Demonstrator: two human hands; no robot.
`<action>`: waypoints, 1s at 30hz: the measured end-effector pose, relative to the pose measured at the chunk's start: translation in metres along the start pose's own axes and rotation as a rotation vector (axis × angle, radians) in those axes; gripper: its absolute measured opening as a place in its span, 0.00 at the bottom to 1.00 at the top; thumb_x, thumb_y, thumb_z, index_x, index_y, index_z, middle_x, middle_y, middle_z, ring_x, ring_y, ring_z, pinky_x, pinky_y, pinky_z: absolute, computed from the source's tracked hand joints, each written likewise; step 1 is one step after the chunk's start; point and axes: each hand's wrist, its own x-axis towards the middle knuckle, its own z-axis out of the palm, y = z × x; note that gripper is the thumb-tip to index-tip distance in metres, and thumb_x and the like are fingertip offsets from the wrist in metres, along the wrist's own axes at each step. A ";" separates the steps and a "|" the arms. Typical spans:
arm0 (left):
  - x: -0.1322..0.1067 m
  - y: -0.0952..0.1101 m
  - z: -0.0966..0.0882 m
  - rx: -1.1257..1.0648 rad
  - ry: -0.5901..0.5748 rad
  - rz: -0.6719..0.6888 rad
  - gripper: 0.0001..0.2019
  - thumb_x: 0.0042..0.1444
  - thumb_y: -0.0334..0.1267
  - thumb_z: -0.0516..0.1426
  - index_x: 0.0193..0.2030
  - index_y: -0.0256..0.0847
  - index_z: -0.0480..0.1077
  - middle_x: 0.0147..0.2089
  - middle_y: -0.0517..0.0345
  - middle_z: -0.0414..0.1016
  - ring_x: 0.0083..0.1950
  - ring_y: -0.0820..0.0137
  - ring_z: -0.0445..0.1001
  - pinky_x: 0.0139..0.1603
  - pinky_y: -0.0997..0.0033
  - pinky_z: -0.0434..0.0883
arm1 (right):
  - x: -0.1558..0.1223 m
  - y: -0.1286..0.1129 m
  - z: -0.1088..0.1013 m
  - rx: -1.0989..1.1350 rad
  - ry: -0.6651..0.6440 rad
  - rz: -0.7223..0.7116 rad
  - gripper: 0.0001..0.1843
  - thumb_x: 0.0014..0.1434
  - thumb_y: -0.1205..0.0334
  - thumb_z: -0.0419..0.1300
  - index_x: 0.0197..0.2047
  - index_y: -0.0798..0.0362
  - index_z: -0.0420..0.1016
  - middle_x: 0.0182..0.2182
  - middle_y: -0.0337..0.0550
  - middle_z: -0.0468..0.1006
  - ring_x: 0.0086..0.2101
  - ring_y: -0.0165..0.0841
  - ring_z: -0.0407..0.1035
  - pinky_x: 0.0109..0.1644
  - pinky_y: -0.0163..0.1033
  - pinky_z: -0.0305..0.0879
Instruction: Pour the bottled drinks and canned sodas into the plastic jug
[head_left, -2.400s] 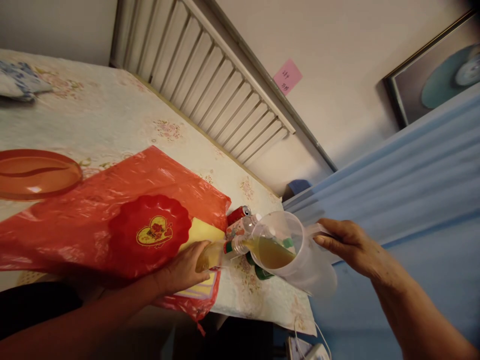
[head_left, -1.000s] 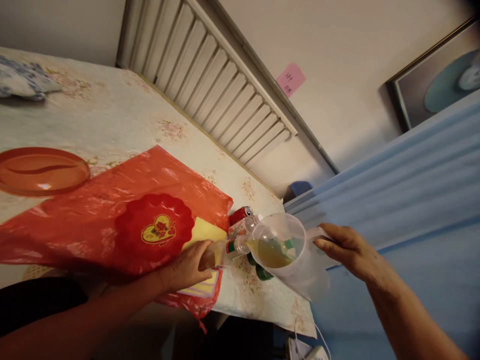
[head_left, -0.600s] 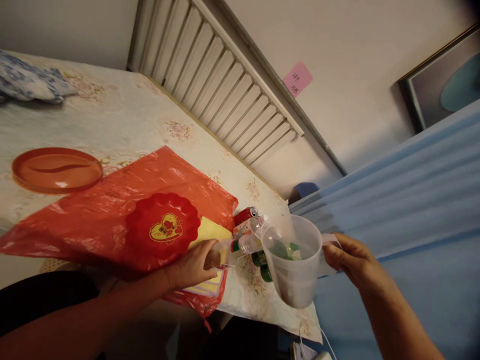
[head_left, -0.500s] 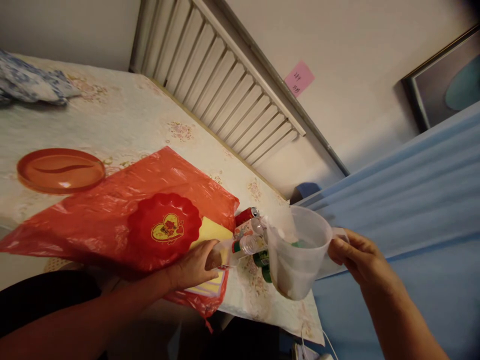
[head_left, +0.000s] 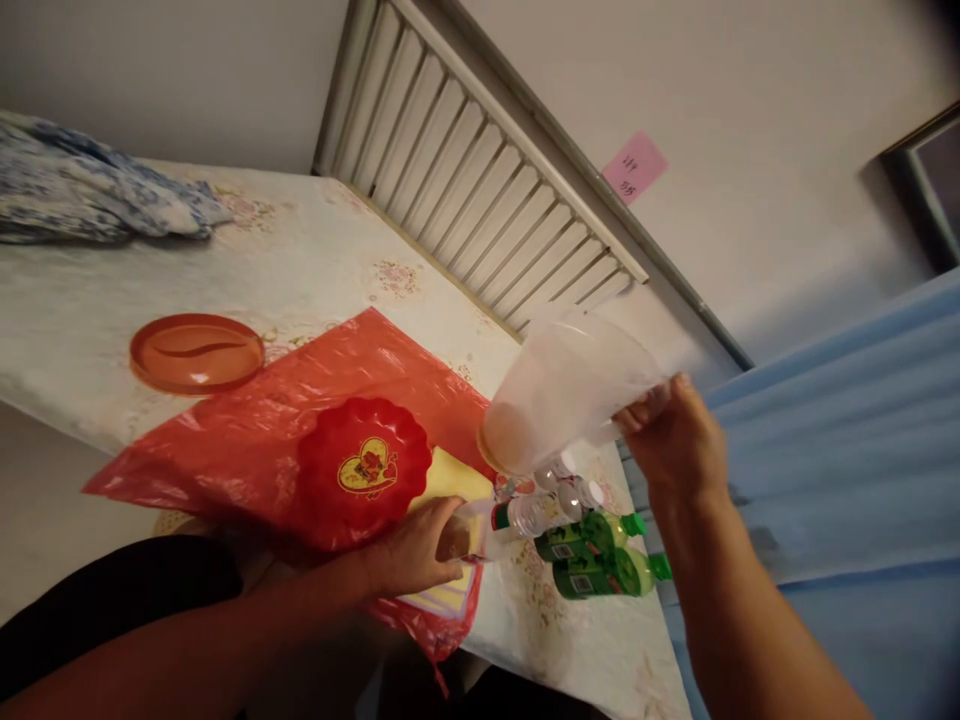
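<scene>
My right hand (head_left: 675,440) grips the handle of a clear plastic jug (head_left: 566,390) and holds it up above the table, its base turned toward me and no liquid visible inside. My left hand (head_left: 420,550) is closed round a small clear cup (head_left: 463,532) that rests at the near edge of a red plastic bag (head_left: 300,420). Just right of the cup lie clear bottles (head_left: 547,505) and two green bottles (head_left: 596,555) on their sides.
A red scalloped dish (head_left: 364,465) with a yellow heart lies on the bag. An orange oval dish (head_left: 196,352) sits farther left on the floral tablecloth (head_left: 315,270). A blue patterned cloth (head_left: 90,195) lies at the far left. Blue fabric (head_left: 847,450) fills the right; a slatted radiator stands behind.
The jug was tipped, pouring yellow liquid toward the cup; my right hand has since righted it, then lifted it up and leftward. My left hand stayed on the cup. The view shifted rightward.
</scene>
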 end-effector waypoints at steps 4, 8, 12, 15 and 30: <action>-0.001 0.001 -0.001 -0.015 -0.021 -0.001 0.37 0.45 0.36 0.63 0.63 0.46 0.55 0.63 0.47 0.65 0.63 0.54 0.65 0.64 0.52 0.63 | 0.010 0.032 0.031 0.175 -0.162 0.100 0.18 0.54 0.51 0.62 0.21 0.50 0.63 0.18 0.33 0.62 0.19 0.26 0.55 0.24 0.34 0.56; -0.001 -0.004 0.002 -0.016 -0.017 -0.001 0.39 0.43 0.36 0.64 0.63 0.44 0.54 0.64 0.47 0.63 0.64 0.54 0.63 0.65 0.52 0.62 | 0.013 0.068 0.057 0.201 -0.255 0.217 0.16 0.57 0.53 0.57 0.21 0.50 0.66 0.18 0.35 0.64 0.20 0.27 0.57 0.27 0.37 0.59; -0.001 -0.005 0.003 -0.044 0.005 0.012 0.39 0.43 0.36 0.64 0.63 0.48 0.54 0.63 0.49 0.64 0.64 0.54 0.64 0.65 0.51 0.62 | 0.011 0.101 0.077 0.235 -0.373 0.310 0.16 0.54 0.52 0.58 0.19 0.50 0.66 0.17 0.36 0.62 0.21 0.29 0.57 0.29 0.39 0.59; -0.002 -0.002 0.001 -0.058 -0.005 -0.001 0.39 0.42 0.35 0.64 0.62 0.48 0.54 0.62 0.50 0.65 0.62 0.54 0.65 0.64 0.52 0.63 | 0.007 0.119 0.087 0.275 -0.451 0.354 0.15 0.51 0.52 0.59 0.19 0.50 0.68 0.17 0.37 0.63 0.21 0.30 0.57 0.30 0.39 0.58; -0.001 -0.004 0.003 -0.021 -0.010 -0.021 0.39 0.43 0.35 0.64 0.63 0.46 0.54 0.63 0.47 0.64 0.64 0.52 0.63 0.65 0.51 0.62 | -0.015 0.155 0.060 0.102 -0.397 0.382 0.19 0.51 0.46 0.66 0.39 0.51 0.77 0.35 0.43 0.78 0.36 0.36 0.70 0.45 0.41 0.67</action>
